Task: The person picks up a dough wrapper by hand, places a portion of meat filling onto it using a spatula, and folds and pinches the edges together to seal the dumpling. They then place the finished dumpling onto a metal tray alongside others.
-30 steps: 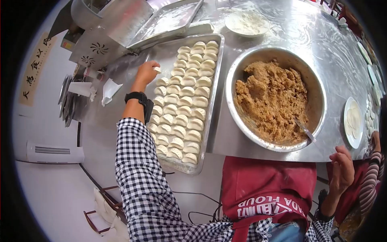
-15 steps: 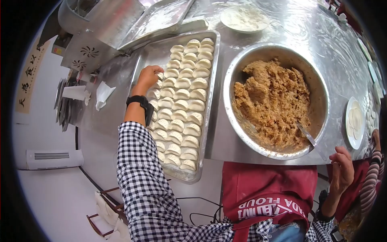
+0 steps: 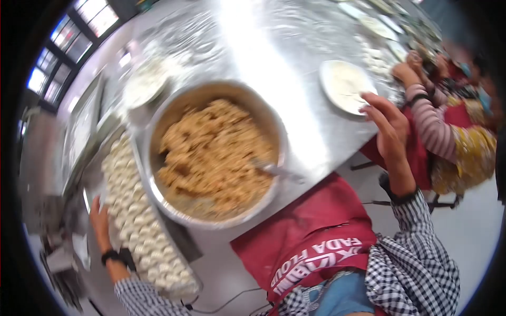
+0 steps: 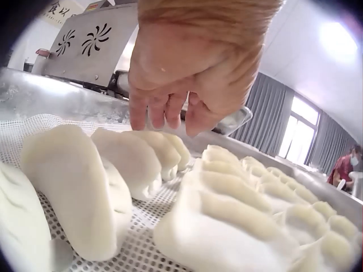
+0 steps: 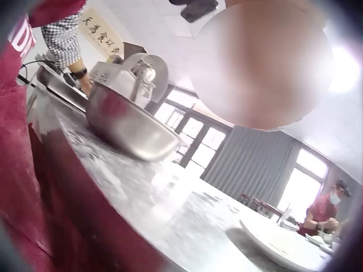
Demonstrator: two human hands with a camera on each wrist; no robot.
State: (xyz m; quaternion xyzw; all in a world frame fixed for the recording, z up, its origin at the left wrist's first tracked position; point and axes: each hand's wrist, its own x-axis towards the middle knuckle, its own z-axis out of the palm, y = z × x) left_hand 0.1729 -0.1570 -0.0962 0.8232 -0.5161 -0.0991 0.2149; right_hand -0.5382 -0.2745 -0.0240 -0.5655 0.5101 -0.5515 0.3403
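My left hand (image 3: 100,224) is over the left side of a metal tray (image 3: 176,258) lined with rows of pleated dumplings (image 3: 139,226). In the left wrist view the fingers of this hand (image 4: 193,73) hang loosely down, tips just above the far dumplings (image 4: 136,161) on a white mesh sheet (image 4: 153,212), with no dumpling between them. My right hand (image 3: 390,126) is raised with fingers extended at the edge of a white plate (image 3: 332,79) holding round dough wrappers (image 3: 349,87). It holds nothing visible; in the right wrist view it is a blur.
Between my hands stands a large steel bowl (image 3: 279,126) of brown filling (image 3: 216,152), a utensil handle (image 3: 279,170) leaning on its rim. A dish of flour (image 3: 145,87) and a floured tray (image 3: 81,137) lie at the left. Another person's hands (image 3: 408,71) work at the right.
The head view has swung to the right. My left hand set a dumpling on the tray and let go of it. My right hand has risen from the table's front edge to the wrapper plate.
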